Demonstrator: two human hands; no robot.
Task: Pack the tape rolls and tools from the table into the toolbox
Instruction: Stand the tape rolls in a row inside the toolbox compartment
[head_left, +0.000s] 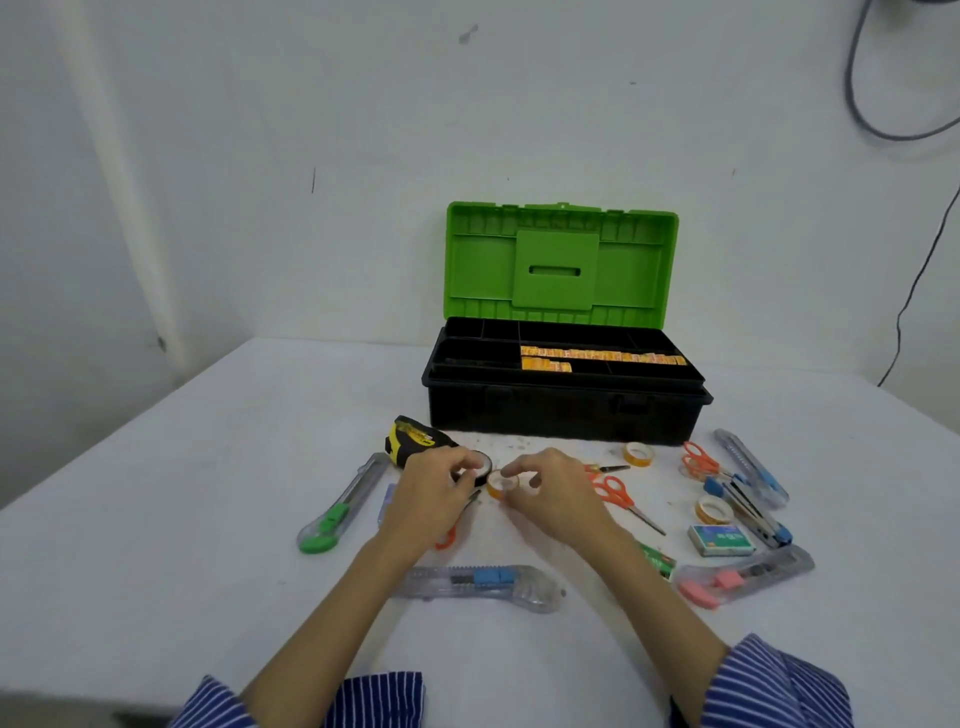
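Observation:
The black toolbox (561, 415) stands open at the back of the table, its green lid (561, 260) upright and orange strips lying in its top tray. In front of it, my left hand (431, 493) grips a black tape roll (480, 464). My right hand (550, 493) pinches an orange tape roll (501, 484) just beside it. Two more orange tape rolls lie to the right, one near the box (638, 453) and one further forward (714, 509). A yellow and black tape measure (415, 439) sits behind my left hand.
Utility knives lie around my hands: green (337, 506), blue (483, 587), pink (743, 574), another blue (748, 465). Orange scissors (621, 496) and a second pair (698, 460), a blue stapler (748, 512) and a staple box (721, 540) lie at the right.

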